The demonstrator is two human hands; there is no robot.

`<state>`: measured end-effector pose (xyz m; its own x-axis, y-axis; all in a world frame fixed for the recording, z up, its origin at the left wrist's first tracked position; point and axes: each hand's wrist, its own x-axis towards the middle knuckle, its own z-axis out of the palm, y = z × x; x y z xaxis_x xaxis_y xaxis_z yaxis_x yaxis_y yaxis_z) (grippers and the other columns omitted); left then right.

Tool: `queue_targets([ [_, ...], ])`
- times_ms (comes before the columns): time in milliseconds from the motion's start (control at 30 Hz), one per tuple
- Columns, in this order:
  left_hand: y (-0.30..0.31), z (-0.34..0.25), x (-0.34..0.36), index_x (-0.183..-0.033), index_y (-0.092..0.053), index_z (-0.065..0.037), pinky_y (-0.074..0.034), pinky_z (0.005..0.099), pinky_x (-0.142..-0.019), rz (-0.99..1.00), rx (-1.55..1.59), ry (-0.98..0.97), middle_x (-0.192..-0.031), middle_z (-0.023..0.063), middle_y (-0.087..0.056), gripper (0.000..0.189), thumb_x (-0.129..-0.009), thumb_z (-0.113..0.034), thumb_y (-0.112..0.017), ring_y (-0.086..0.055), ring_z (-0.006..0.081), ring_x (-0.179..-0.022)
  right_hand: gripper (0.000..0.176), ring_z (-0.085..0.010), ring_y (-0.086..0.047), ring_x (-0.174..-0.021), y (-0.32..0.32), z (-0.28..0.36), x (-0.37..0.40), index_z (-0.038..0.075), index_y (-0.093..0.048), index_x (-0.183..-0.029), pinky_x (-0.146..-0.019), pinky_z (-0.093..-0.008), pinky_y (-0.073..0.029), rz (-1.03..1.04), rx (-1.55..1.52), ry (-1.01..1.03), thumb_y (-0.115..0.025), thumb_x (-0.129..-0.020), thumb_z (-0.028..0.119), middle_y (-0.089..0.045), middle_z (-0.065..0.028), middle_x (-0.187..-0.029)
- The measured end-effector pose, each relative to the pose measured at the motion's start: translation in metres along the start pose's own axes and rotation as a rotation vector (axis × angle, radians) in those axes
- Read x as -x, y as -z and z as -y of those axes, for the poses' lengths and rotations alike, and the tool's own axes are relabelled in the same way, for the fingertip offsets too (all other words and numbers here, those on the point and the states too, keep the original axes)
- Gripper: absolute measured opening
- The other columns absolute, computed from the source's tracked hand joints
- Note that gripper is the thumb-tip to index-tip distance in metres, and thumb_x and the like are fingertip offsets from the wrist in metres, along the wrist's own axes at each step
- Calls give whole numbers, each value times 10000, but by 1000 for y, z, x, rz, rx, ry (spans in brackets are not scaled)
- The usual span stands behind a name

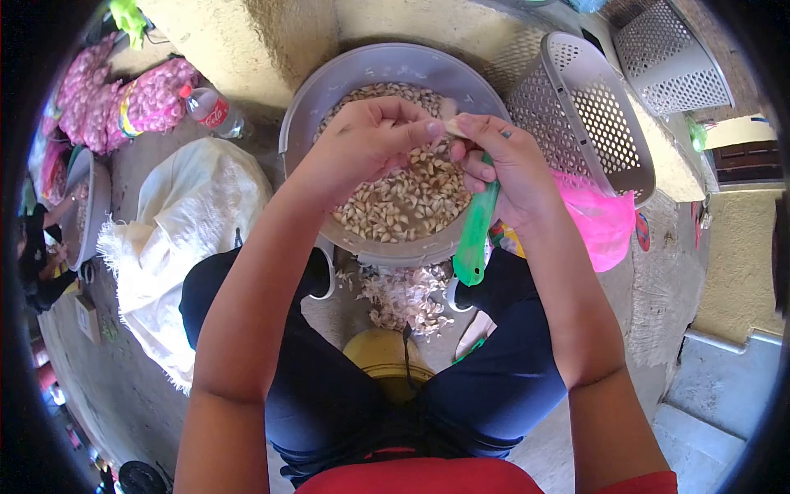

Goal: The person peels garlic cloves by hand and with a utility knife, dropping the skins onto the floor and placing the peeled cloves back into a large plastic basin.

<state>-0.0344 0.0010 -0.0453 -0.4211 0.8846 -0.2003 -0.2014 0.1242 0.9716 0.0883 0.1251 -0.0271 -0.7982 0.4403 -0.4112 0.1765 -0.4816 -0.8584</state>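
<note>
Over a wide grey basin (296, 107) of garlic cloves in water, my two hands meet at a pale garlic clove (452, 128). My left hand (370, 144) is closed, its thumb and fingertips pinching one side of the clove. My right hand (510, 169) pinches the other side with thumb and forefinger, while its lower fingers wrap a green-handled knife (476, 239). That handle points down towards my knee; the blade is hidden by the hand. Loose garlic cloves (399, 202) fill much of the basin below my hands.
Garlic peelings (403, 298) lie between my feet, before a yellow container (383, 350). Left are a white woven sack (193, 198), a cola bottle (214, 111) and pink net bags (156, 95). Right are perforated crates (609, 123) and a pink bag (597, 226). Another person sits far left.
</note>
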Motion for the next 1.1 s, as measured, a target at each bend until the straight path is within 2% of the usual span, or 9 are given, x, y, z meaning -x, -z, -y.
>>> queue_targets([
  [67, -4, 6, -2, -895, -570, -38, -310, 150, -457, -104, -171, -144, -673, -44, -507, 182, -776, -164, -629, -422, 18, -565, 179, -53, -401, -415, 0, -2, -1, -8, -523, -854, -382, -193, -336, -31, 56, 33, -576, -805, 156, -541, -68, -647],
  [167, -6, 0, 1, -887, -575, -18, -355, 156, -527, -122, -424, -228, -745, -23, -553, 195, -731, -93, -665, -458, 19, -625, 182, -52, -406, -419, -2, -5, 0, -17, -523, -866, -381, -191, -335, -66, 127, 83, -571, -808, 149, -549, -80, -647],
  [267, -2, 14, -8, -866, -580, -19, -364, 165, -556, -118, -227, -329, -731, -20, -554, 152, -749, -92, -645, -468, 22, -647, 183, -52, -407, -419, -2, -6, 1, -22, -520, -876, -379, -192, -338, -43, 109, 79, -566, -812, 144, -552, -83, -648],
  [367, 0, 15, -11, -874, -575, -35, -330, 151, -490, -120, -121, -299, -673, -36, -524, 142, -768, -112, -628, -446, 14, -581, 184, -54, -407, -417, -2, -5, 1, -27, -516, -884, -377, -197, -345, -19, 72, 83, -559, -818, 139, -551, -83, -652],
  [567, 0, 6, -5, -885, -559, -54, -240, 140, -395, -76, -45, -13, -605, -48, -469, 183, -804, -214, -596, -378, -2, -480, 185, -59, -412, -416, -4, -6, 0, -35, -515, -902, -376, -200, -352, -11, 36, 111, -540, -830, 134, -550, -84, -658],
  [667, -6, -5, 1, -885, -566, -51, -255, 144, -406, -76, -110, 20, -593, -44, -463, 221, -813, -259, -583, -382, 4, -484, 187, -59, -417, -418, -5, -6, 0, -35, -519, -916, -377, -197, -353, -19, 62, 118, -537, -832, 132, -552, -84, -660],
  [767, -5, 2, -2, -884, -576, -56, -265, 149, -412, -97, -350, -90, -592, -44, -460, 245, -814, -290, -577, -380, 9, -479, 188, -58, -421, -420, -6, -8, 0, -34, -521, -924, -380, -194, -353, -32, 124, 151, -536, -833, 131, -554, -83, -662],
  [933, 0, 4, -2, -874, -580, -59, -269, 150, -413, -16, -192, -36, -598, -43, -468, 240, -810, -291, -580, -384, 14, -483, 185, -58, -420, -425, -7, -8, 0, -28, -522, -934, -387, -189, -352, -34, 216, 218, -522, -841, 132, -556, -80, -674],
  [1100, 1, 4, -3, -803, -562, -74, -253, 150, -392, 60, 93, -7, -586, -48, -458, 179, -830, -250, -554, -372, 12, -476, 192, -55, -405, -453, -3, -10, -2, -13, -525, -948, -418, -186, -346, 93, -27, 103, -496, -860, 156, -535, -59, -700],
])
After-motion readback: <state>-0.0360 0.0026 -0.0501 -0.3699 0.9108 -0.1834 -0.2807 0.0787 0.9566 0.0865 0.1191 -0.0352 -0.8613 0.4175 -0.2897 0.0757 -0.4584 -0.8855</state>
